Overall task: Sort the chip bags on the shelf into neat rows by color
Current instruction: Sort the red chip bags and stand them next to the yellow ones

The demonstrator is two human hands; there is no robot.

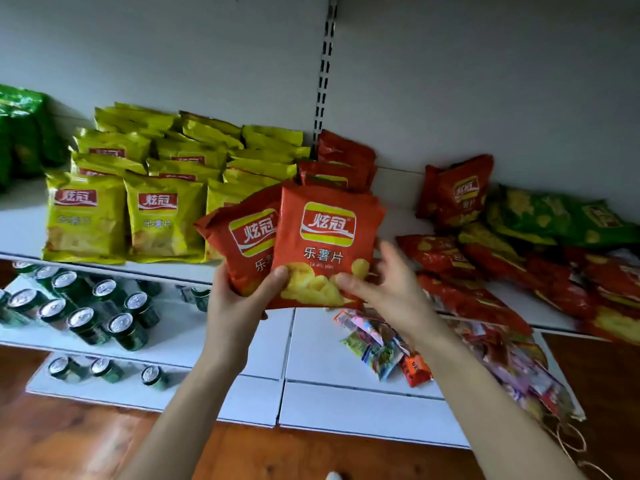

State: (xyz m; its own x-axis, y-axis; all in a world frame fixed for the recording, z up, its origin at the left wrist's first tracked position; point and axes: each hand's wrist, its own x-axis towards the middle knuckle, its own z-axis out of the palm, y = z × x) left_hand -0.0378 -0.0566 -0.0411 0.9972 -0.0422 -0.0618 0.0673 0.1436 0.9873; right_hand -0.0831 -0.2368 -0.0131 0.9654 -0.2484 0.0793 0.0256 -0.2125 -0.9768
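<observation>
Far left of the slotted upright [325, 74] on the back wall [173, 46], green bags [20, 133] stand at the frame's edge, cut off. Nearer the upright, yellow bags [114, 188] fill the shelf [24, 220] in rows running back to the wall. Only the front ones show full labels, and the rightmost front one is mostly hidden by what we hold. Below them, dark green cans [86, 306] stand on a lower shelf [311, 341], some hidden under the shelf above.

Just left of the upright and below it, our left grip [239, 299] clasps the rear red bag [242, 237] at its bottom corner, thumb reaching onto the front red bag [325, 244]; its fingers are hidden behind both. The front bag overlaps the rear one's right side, and both are held upright before the shelf's edge. Behind them, at the upright's foot, shelved red bags [339, 161] stand largely covered.

Right of the upright, our right grip [388, 285] pinches the front red bag's lower right corner, thumb on its face, blurred fingers behind. Below it, small packets [377, 348] lie on the lower shelf. Farther right, a tilted red bag [457, 192] stands near the wall. Beyond it a heap [519, 265] of red and green bags lies jumbled, too blurred to count and cut off at the frame's edge.
</observation>
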